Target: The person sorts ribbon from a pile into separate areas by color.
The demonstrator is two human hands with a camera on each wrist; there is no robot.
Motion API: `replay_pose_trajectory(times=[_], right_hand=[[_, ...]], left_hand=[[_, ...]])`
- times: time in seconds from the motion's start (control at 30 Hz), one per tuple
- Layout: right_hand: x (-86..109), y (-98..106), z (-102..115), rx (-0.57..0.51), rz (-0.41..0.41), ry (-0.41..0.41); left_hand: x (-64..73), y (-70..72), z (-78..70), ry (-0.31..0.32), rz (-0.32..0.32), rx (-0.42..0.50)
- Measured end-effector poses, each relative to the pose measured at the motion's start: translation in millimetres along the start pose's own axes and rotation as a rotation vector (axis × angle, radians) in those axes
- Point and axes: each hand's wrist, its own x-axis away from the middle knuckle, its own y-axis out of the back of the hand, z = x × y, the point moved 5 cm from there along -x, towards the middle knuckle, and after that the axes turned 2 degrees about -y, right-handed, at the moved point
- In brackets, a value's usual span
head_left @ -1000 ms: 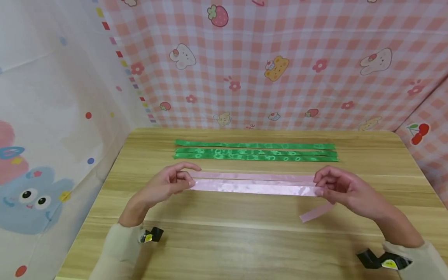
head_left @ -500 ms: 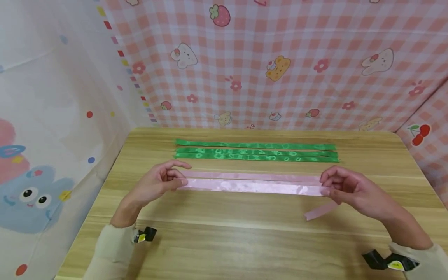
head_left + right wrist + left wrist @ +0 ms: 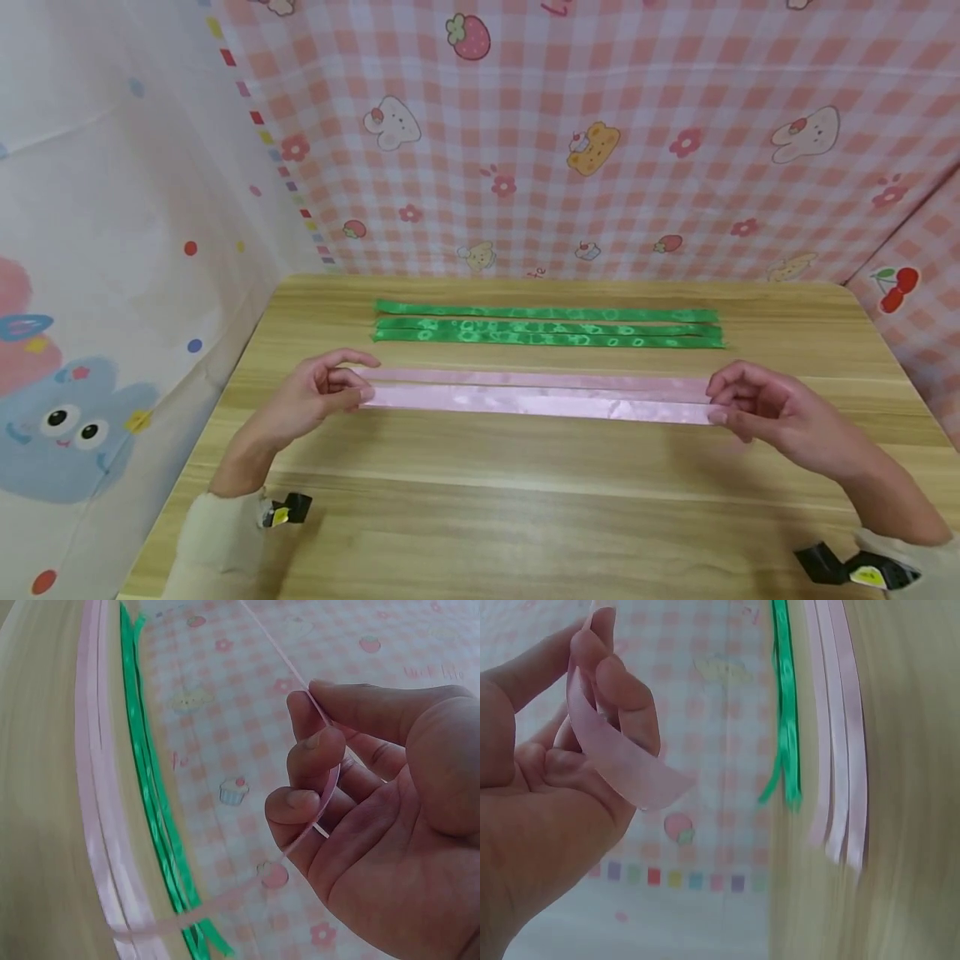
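A pink satin ribbon (image 3: pixel 540 402) is stretched level between my two hands, above the table. My left hand (image 3: pixel 311 396) pinches it near one end; in the left wrist view a short ribbon tail (image 3: pixel 626 761) curls out past the fingers. My right hand (image 3: pixel 780 417) pinches it at the other side with thumb and forefinger. A longer, blurred ribbon tail (image 3: pixel 217 900) trails from that hand in the right wrist view. Beneath and behind lie more pink ribbons (image 3: pixel 849 712) side by side on the table; the head view shows only part of them.
Three green ribbons (image 3: pixel 547 327) lie in parallel across the far part of the wooden table (image 3: pixel 510 517). A pink checked cloth (image 3: pixel 525 125) hangs behind the table, and a white printed cloth (image 3: pixel 135 217) on the left.
My hands have moved farther apart, left hand to the left and right hand to the right, so the stretch of pink ribbon between them is longer. The tail below my right hand no longer shows.
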Motion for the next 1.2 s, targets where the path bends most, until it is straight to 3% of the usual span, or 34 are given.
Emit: replay_pose_trajectory(times=[0.17,0.43,0.73,0.97,1.07,1.2], right_hand=[[11.9,8.4,-11.0,0.02,-0.025,-0.035],[30.6,18.8,-31.6,0.038,-0.06,-0.081],[51.7,23.6,-58.4,0.019,-0.047,-0.176],[65.9,29.5,-77.7,0.011,-0.072,-0.261],[69.9,30.5,-84.0,-0.016,-0.074,-0.286],[72.9,31.1,-92.4,-0.012,-0.112,-0.312]], left_hand=[[14.7,11.2,4.8,0.011,0.023,-0.048],[27.3,22.8,24.3,0.042,0.005,-0.039],[36.4,21.5,48.9,0.125,0.125,-0.035],[41.6,21.4,59.4,0.1,0.172,0.016],[42.8,21.5,61.9,0.115,0.155,0.025],[42.8,22.0,68.3,0.197,0.079,0.018]])
